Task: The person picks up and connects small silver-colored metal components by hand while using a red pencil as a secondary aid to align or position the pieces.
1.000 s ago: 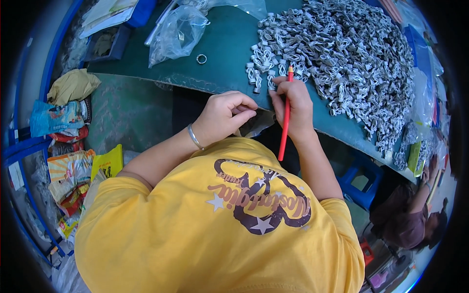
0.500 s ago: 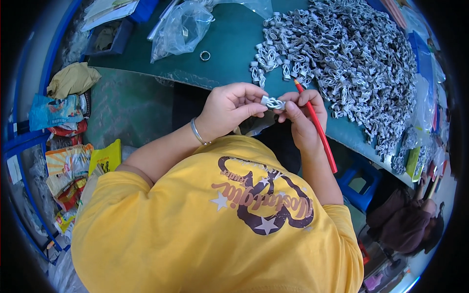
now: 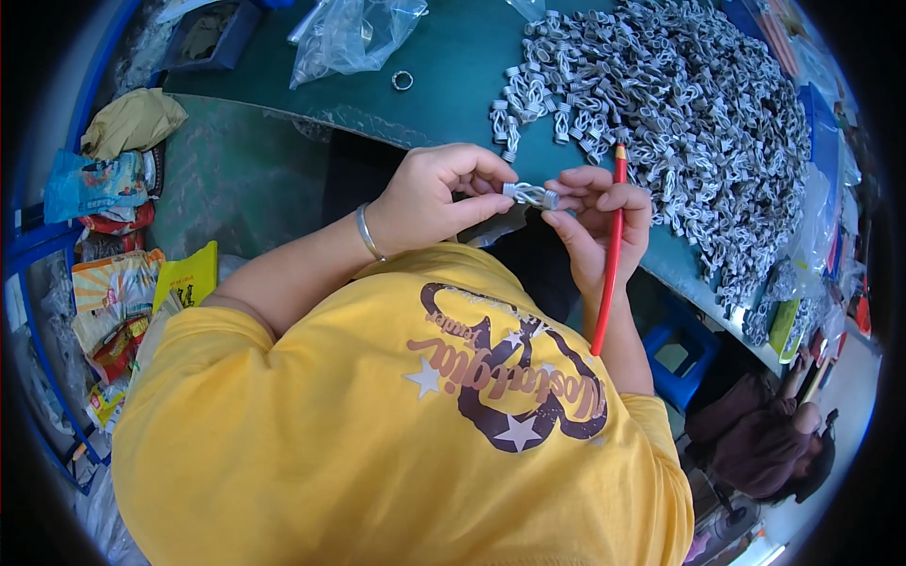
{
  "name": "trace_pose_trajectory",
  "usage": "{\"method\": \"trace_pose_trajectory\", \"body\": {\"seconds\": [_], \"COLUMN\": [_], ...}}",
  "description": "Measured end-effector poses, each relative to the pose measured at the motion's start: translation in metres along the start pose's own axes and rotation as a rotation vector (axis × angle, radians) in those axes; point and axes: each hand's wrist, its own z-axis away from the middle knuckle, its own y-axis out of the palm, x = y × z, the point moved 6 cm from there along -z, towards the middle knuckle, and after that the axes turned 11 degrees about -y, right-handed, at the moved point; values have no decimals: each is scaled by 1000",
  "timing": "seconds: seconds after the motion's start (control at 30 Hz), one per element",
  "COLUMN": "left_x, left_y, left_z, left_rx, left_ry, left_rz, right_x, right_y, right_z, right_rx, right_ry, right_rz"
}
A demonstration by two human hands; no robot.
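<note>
Between my two hands is a small grey part [image 3: 530,195] with ribbed ends joined by pale twisted loops. My left hand [image 3: 444,193] pinches its left end between thumb and fingers. The fingertips of my right hand [image 3: 604,222] are at its other end, with the thumb below. A slim red pencil-like tool [image 3: 611,274] is also held in my right hand, running past the fingers toward the forearm. Its gold-banded tip points at the table; whether it is a pencil or a brush I cannot tell. Beyond my hands lies a large heap of similar grey parts [image 3: 679,123].
The green table [image 3: 453,94] carries a metal ring [image 3: 402,80], a clear plastic bag [image 3: 354,42] and a dark blue bin [image 3: 212,38]. Packets [image 3: 118,283] fill a rack at the left. A blue stool [image 3: 679,354] and another person [image 3: 760,439] are at the right.
The red tool has swung more upright, its tip shifting right. My right fingers have opened out somewhat, baring more of the part's right end. The whole view has shifted slightly.
</note>
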Motion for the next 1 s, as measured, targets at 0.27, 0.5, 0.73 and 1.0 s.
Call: {"method": "trace_pose_trajectory", "body": {"seconds": [0.27,0.5,0.73,1.0], "left_x": [33,47,37,27], "left_y": [-7,4,-2,4], "left_z": [21,20,7,-7], "left_rx": [74,179,70,78], "left_ry": [-303,-410,-387,-435], "left_rz": [-16,-74,263,343], "right_x": [-19,-26,-30,-17], "right_y": [8,21,-2,-3], "right_z": [12,-23,-13,-4], "right_rx": [157,234,39,35], "right_ry": [180,-223,25,89], "right_rz": [235,898,661,291]}}
